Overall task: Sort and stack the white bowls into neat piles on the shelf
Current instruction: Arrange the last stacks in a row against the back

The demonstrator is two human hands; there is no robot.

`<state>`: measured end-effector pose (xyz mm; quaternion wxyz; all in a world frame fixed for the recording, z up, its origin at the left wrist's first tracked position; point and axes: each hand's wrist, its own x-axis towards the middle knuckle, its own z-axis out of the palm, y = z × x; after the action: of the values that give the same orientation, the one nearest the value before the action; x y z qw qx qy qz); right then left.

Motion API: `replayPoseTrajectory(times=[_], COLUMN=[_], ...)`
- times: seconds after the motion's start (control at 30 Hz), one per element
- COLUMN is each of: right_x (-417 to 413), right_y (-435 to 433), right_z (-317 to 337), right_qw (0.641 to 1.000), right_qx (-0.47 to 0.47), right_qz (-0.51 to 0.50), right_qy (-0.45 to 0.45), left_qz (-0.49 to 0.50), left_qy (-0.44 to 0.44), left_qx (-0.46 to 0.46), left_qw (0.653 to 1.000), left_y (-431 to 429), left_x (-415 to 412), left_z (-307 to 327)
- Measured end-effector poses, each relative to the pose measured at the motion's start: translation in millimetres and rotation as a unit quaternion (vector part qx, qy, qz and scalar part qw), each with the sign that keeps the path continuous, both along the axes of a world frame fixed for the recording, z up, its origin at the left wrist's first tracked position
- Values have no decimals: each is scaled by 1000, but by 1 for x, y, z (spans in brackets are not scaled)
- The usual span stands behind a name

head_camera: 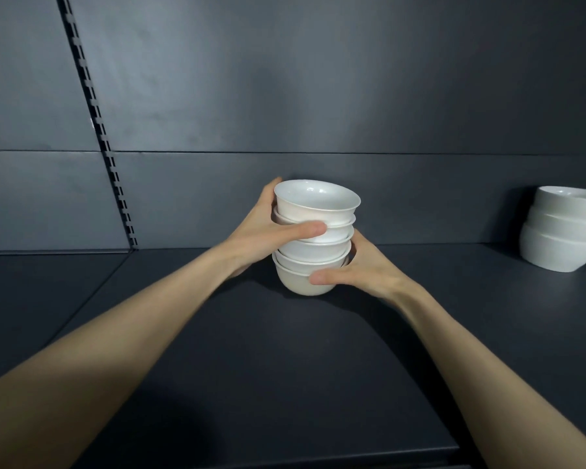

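The dark shelf (285, 384) runs the full width, with a grey back panel (318, 96) behind it. At the far right stands a pile (562, 231) of bigger white bowls, nested upright. The stack (313, 252) of smaller bowls is at mid-shelf, well apart from that pile, with its base at or just above the surface; which of the two cannot be told.

Both hands are clamped on the stack from opposite sides. The left hand (268, 235) wraps the upper bowls with its thumb across the near face. The right hand (362, 269) cups the lower ones, thumb on the bottom bowl.

The top bowl (315, 201) sits slightly tilted, its rim lower on the right, and the bowls below look unevenly nested. The step seems to be squaring and settling this stack. To do it well, the person should seat the base flat, keep the lower hand steady, nudge the upper bowls level with the left hand, and let go of the top first.
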<state>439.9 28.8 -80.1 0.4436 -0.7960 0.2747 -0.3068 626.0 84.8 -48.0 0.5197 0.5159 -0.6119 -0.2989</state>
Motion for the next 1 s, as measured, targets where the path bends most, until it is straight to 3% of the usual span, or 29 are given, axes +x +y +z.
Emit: replayPoseTrajectory(times=[0.3, 0.67, 1.0], right_x=[4, 46, 159], right_y=[-8, 41, 139], right_z=[-6, 28, 59], right_qw=[999, 999, 992], right_qx=[34, 13, 1], right_qz=[-42, 46, 126], right_qy=[6, -1, -24], left_qz=[39, 119, 198], left_qy=[43, 47, 16], left_qx=[-4, -38, -78], left_qw=[998, 991, 977], left_y=[9, 88, 211], left_x=[-7, 23, 115], left_z=[-2, 23, 53])
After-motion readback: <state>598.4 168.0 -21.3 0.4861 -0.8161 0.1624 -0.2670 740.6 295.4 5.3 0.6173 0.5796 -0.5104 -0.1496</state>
